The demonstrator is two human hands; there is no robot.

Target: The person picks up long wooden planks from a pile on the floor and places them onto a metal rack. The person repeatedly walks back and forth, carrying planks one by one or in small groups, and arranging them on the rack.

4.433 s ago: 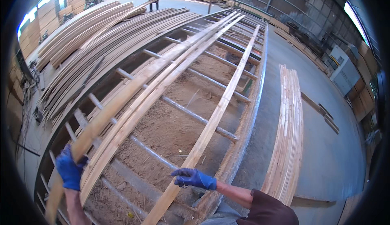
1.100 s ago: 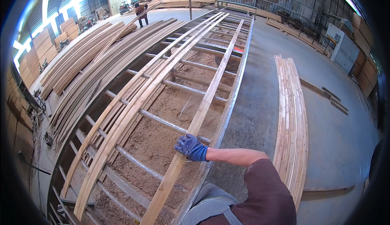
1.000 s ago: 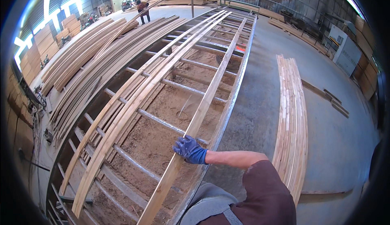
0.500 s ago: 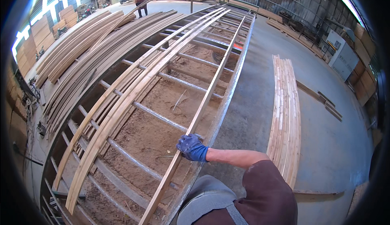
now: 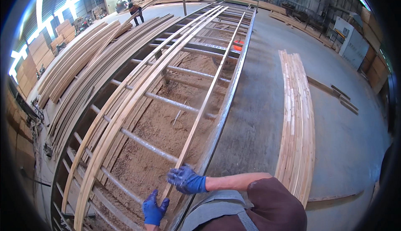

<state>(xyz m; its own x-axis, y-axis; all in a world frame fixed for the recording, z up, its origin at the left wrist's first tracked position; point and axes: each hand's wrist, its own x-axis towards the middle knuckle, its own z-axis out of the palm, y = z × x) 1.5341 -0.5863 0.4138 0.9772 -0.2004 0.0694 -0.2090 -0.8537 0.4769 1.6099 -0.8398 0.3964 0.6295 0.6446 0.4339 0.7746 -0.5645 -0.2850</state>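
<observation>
A long, narrow wooden strip (image 5: 204, 106) runs lengthwise over the metal cross rollers (image 5: 149, 145) of a long frame, near its right rail (image 5: 227, 122). My right hand (image 5: 186, 180), in a blue glove, is closed over the strip close to its near end. Just beyond that end is my left hand (image 5: 154, 209), also blue-gloved, thumb and fingers apart. Its palm is empty as far as I can see. Several longer wooden strips (image 5: 144, 92) lie along the left side of the rollers.
Sawdust (image 5: 167, 122) covers the ground under the rollers. A bundle of strips (image 5: 298, 126) lies on the floor to the right. Stacked lumber (image 5: 79, 78) fills the left side, with another person (image 5: 135, 14) bending beside it. An orange-red object (image 5: 238, 45) sits inside the frame's far part.
My left hand has come into view at the strip's near end. The strip's near end has moved up into view, and my right hand sits lower and further left. The far person now bends over.
</observation>
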